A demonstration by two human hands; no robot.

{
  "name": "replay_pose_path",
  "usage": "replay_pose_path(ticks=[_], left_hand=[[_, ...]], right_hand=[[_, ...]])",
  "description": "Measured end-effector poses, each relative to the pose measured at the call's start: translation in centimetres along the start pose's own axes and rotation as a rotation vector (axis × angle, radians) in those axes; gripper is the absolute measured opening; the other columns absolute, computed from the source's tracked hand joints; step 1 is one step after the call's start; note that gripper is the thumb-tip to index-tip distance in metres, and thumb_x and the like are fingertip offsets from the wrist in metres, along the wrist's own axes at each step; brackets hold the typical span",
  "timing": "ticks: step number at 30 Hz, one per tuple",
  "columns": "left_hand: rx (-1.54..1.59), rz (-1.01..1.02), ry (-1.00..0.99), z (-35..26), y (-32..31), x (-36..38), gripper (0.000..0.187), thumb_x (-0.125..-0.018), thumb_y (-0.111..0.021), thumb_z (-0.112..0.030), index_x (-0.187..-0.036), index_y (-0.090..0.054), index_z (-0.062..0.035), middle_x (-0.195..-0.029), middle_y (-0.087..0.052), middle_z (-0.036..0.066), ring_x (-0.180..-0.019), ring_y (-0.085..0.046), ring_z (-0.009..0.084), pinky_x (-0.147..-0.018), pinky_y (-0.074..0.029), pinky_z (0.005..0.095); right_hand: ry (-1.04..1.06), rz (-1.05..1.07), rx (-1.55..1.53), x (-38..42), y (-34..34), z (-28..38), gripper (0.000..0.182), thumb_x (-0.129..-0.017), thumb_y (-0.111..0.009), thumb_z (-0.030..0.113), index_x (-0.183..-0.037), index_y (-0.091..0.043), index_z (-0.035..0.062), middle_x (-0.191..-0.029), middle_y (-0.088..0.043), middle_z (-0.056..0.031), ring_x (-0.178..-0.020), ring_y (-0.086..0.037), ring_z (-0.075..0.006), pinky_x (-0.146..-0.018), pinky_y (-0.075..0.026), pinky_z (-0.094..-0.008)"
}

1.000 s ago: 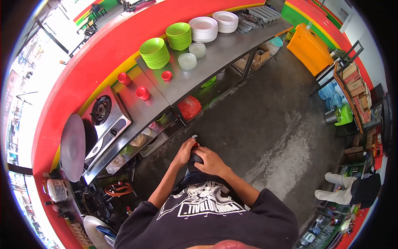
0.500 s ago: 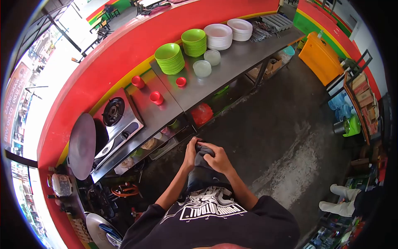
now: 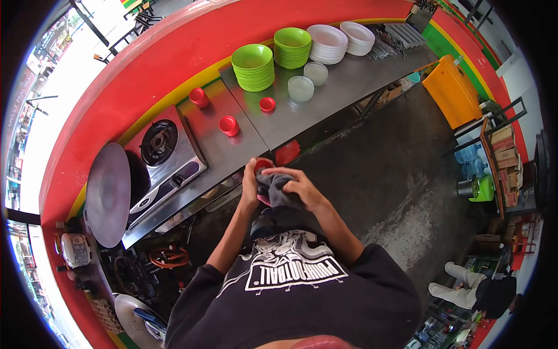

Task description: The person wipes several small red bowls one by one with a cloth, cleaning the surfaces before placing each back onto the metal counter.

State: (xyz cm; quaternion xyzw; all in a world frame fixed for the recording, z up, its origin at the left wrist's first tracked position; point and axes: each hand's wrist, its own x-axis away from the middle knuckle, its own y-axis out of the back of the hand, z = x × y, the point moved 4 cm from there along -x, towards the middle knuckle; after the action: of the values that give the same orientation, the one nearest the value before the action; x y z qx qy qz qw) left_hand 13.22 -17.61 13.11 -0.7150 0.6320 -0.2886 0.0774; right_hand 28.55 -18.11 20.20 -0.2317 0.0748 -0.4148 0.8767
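In front of my waist, my left hand (image 3: 250, 185) is closed around a small red bowl (image 3: 263, 163), its rim tilted up toward me. My right hand (image 3: 302, 188) grips a dark grey cloth (image 3: 272, 187), bunched against the bowl. The fingers partly hide the bowl and the cloth. On the steel counter (image 3: 250, 129) ahead are similar red bowls: a short stack (image 3: 199, 98), another group (image 3: 229, 125) nearer me, and one (image 3: 267, 105) to the right.
Green bowls (image 3: 253, 68), white plates (image 3: 327, 43) and clear containers (image 3: 300, 88) stand on the counter. A gas stove (image 3: 163, 154) and a large wok (image 3: 109, 195) are at the left. An orange box (image 3: 452, 92) stands back right. Another person (image 3: 474, 288) is at lower right.
My hands have moved slightly up and left, toward the counter. The red bowl now shows between them, where only the cloth was visible before. My view has shifted a little.
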Motion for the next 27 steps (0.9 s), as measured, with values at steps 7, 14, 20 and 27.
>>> replay_pose_path(ticks=[7,14,20,27], left_hand=[[0.296,0.097,-0.255,-9.8,-1.2,-3.7,0.046,-0.099,-0.032,-0.038,-0.11,-0.057,-0.0013,-0.098,-0.067,0.013,-0.076,-0.064,0.0198,-0.063,-0.052,0.0294],[0.367,0.148,-0.123,-13.9,0.9,-4.6,0.042,-0.101,-0.032,-0.039,-0.118,-0.05,-0.0054,-0.107,-0.065,0.018,-0.09,-0.065,0.0227,-0.07,-0.055,0.0336],[0.435,0.204,-0.263,-15.2,1.9,-5.9,0.042,-0.104,-0.032,-0.04,-0.122,-0.047,-0.0058,-0.117,-0.06,0.018,-0.107,-0.06,0.0277,-0.097,-0.047,0.0398],[0.107,0.06,-0.434,-14.2,3.5,-7.0,0.048,-0.105,-0.024,-0.051,-0.118,-0.044,-0.0086,-0.103,-0.049,0.005,-0.097,-0.051,0.0138,-0.091,-0.043,0.03]], right_hand=[[0.407,-0.267,-0.153,-5.2,0.4,6.0,0.055,-0.077,-0.055,0.003,-0.131,-0.049,-0.0056,-0.114,-0.062,-0.01,-0.102,-0.062,-0.0151,-0.092,-0.049,-0.026],[0.556,-0.333,0.318,-8.6,-4.4,3.8,0.057,-0.074,-0.072,0.004,-0.127,-0.052,-0.001,-0.124,-0.054,-0.0116,-0.113,-0.055,-0.0183,-0.098,-0.043,-0.0324],[0.668,-0.311,0.912,-11.8,-7.8,4.5,0.062,-0.068,-0.077,0.003,-0.126,-0.056,0.0051,-0.122,-0.057,-0.0151,-0.115,-0.053,-0.0323,-0.1,-0.041,-0.04],[0.773,-0.229,1.095,-16.0,-6.1,5.5,0.044,-0.07,-0.079,0.004,-0.111,-0.062,0.0023,-0.107,-0.065,-0.0131,-0.096,-0.059,-0.0288,-0.086,-0.047,-0.0386]])
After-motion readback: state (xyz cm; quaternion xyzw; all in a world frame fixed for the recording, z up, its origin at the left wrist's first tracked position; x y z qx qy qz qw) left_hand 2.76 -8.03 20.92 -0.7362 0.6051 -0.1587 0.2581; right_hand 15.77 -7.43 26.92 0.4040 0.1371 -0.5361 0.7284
